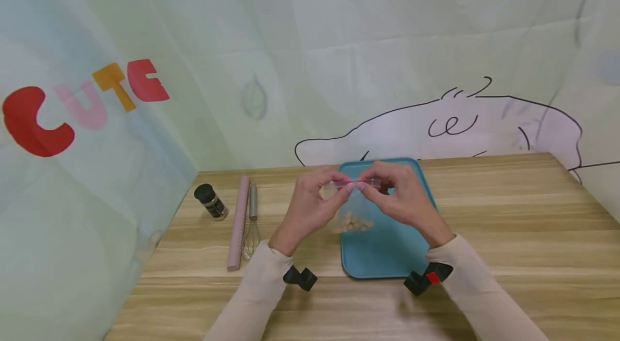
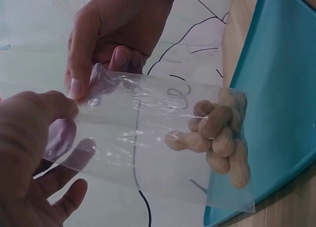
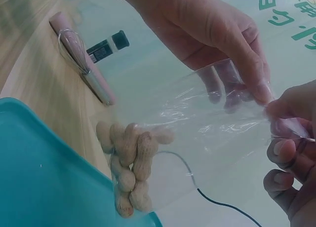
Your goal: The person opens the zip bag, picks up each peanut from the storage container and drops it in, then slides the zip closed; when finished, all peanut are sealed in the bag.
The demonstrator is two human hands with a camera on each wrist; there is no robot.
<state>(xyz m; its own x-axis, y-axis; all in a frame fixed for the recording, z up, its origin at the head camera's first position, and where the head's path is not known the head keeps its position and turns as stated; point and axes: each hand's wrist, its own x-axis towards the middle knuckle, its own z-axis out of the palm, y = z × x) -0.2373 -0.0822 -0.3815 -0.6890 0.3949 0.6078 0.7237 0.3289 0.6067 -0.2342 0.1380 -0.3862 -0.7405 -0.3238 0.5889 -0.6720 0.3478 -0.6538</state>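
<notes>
A clear plastic bag (image 2: 163, 138) hangs between both hands, its top edge pinched from either side. Several unshelled peanuts (image 1: 356, 222) lie at its bottom. My left hand (image 1: 316, 198) grips the bag's upper left part between thumb and fingers. Opposite it, my right hand (image 1: 398, 193) pinches the upper right part, with the two thumb tips almost meeting. In the left wrist view, the peanuts (image 2: 222, 133) are bunched at the end away from the hands. Whether the bag's mouth is sealed I cannot tell. Below the bag lies a blue tray (image 1: 387, 255) on the table.
To the left on the wooden table (image 1: 513, 222) lie a pink rolling pin (image 1: 238, 225) and a metal whisk (image 1: 252, 217), side by side. Further left stands a small black-capped jar (image 1: 211, 202). A printed cloth backdrop (image 1: 232, 34) rises behind the table.
</notes>
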